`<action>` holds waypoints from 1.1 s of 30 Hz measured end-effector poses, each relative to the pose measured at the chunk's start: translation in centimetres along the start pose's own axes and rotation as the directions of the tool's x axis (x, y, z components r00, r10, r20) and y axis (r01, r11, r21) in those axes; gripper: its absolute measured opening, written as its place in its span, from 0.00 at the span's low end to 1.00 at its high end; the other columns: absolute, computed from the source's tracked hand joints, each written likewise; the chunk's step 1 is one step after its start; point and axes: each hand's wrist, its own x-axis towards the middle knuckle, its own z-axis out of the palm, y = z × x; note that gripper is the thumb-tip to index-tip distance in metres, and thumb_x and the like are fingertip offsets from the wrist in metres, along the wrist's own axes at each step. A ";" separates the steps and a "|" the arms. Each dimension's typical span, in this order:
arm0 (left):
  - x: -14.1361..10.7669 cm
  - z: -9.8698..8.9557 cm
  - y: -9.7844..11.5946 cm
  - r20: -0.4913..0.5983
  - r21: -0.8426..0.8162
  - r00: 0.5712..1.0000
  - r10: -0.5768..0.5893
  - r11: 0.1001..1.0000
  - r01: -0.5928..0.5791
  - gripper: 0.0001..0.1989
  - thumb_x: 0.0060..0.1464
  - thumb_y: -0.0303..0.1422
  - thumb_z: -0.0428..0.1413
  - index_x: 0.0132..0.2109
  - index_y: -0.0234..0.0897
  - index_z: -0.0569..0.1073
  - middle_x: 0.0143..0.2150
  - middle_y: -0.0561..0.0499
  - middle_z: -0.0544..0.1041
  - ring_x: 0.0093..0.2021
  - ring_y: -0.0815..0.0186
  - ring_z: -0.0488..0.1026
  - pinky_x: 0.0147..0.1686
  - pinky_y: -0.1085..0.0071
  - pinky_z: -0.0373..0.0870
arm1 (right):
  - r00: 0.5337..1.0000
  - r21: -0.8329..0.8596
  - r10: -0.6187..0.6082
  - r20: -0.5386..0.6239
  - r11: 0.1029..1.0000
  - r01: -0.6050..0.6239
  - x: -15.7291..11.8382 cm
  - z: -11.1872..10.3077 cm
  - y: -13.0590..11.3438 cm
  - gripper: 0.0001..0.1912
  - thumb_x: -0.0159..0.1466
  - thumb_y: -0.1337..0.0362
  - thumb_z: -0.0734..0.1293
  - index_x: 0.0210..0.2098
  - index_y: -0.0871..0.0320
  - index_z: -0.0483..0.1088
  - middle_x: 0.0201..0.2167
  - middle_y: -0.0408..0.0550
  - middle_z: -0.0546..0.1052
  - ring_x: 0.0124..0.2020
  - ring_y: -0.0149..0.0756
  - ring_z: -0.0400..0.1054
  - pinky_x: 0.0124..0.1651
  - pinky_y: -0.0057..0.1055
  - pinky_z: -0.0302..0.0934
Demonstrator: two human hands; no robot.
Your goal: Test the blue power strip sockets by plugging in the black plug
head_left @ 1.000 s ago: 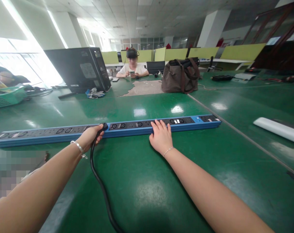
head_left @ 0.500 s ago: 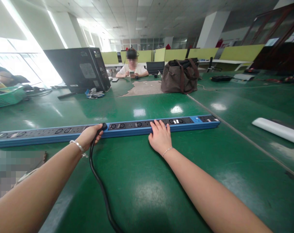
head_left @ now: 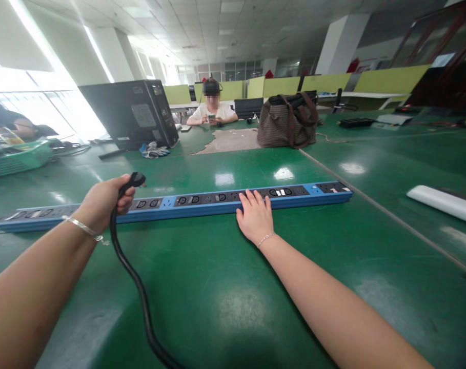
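A long blue power strip [head_left: 202, 205] with black sockets lies across the green table [head_left: 202, 287]. My left hand [head_left: 107, 200] is closed round a black plug [head_left: 137, 179], which sits raised over the left half of the strip. From the plug a thick black cable [head_left: 140, 292] runs down to the bottom edge of the view. On the strip's right half rests my right hand [head_left: 255, 215], fingers spread over the sockets and holding nothing.
A black computer case [head_left: 133, 115] and a glove [head_left: 154, 150] stand behind at left, near a green basket [head_left: 23, 158]. A brown bag [head_left: 286, 123] is at the back. A person [head_left: 212, 110] sits opposite. A white bar [head_left: 444, 205] lies at right.
My left hand has moved left and up with the plug, away from the strip's middle, uncovering sockets and a blue section. My right hand stays on the strip.
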 end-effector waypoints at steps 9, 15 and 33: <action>2.2 -6.8 -4.6 -0.126 0.139 0.951 -0.283 0.944 0.300 0.17 0.57 0.46 0.42 0.26 0.40 0.56 0.11 0.61 0.50 0.12 0.76 0.44 0.14 0.79 0.40 | 1.000 0.006 -0.004 -0.017 1.000 0.004 0.0 0.1 0.0 0.26 0.64 0.62 0.58 0.60 0.61 0.63 0.63 0.52 0.62 0.64 0.48 0.50 0.65 0.51 0.37; 2.9 -6.5 -5.1 -0.109 0.138 0.943 -0.315 0.934 0.329 0.17 0.56 0.46 0.40 0.26 0.41 0.54 0.11 0.61 0.48 0.12 0.75 0.43 0.14 0.78 0.41 | 1.000 0.000 -0.005 -0.015 1.000 0.005 0.0 0.2 0.0 0.26 0.64 0.62 0.58 0.60 0.61 0.63 0.63 0.53 0.62 0.64 0.48 0.50 0.65 0.51 0.36; 3.9 -5.5 -5.0 -0.142 0.224 0.927 -0.349 0.900 0.373 0.18 0.56 0.47 0.42 0.25 0.40 0.56 0.11 0.60 0.50 0.12 0.76 0.45 0.15 0.79 0.40 | 1.000 0.003 0.001 -0.011 1.000 -0.001 0.0 0.2 0.0 0.26 0.64 0.62 0.58 0.60 0.61 0.63 0.63 0.52 0.62 0.64 0.48 0.50 0.65 0.51 0.36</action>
